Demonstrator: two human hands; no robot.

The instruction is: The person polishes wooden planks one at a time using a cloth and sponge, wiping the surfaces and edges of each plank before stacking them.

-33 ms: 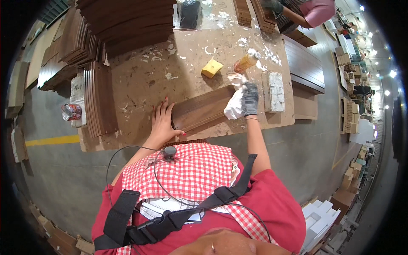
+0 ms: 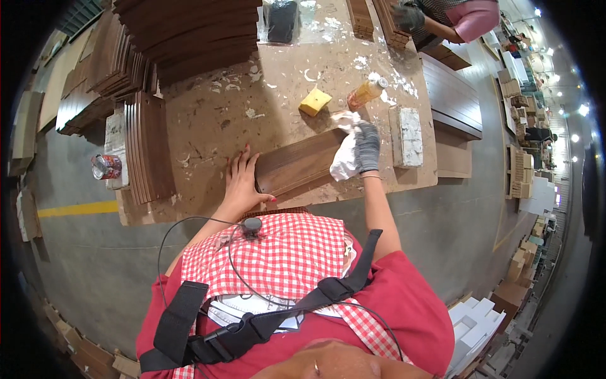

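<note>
A dark brown wooden board [image 2: 300, 163] lies at a slant on the worktable near its front edge. My bare left hand [image 2: 241, 180] rests at the board's left end, fingers spread and thumb by the near corner. On the board's right end, my right hand [image 2: 367, 148], in a grey knit glove, is closed around a crumpled white cloth [image 2: 344, 159] pressed to the wood. Beyond the board sit a yellow sponge [image 2: 314, 101] and a bottle of orange-yellow liquid [image 2: 367, 92] with a pale cap.
Stacked brown boards stand at the far left [image 2: 189, 35] and left [image 2: 148, 148]. A paint-spattered white block [image 2: 406, 137] lies right of my glove. A tin can [image 2: 106, 166] is at the left edge. Across the table, a co-worker's gloved hand [image 2: 408, 18] is by more boards.
My right hand and the cloth have shifted slightly left along the board. The co-worker's gloved hand has come further into view. My left hand and the board have stayed put.
</note>
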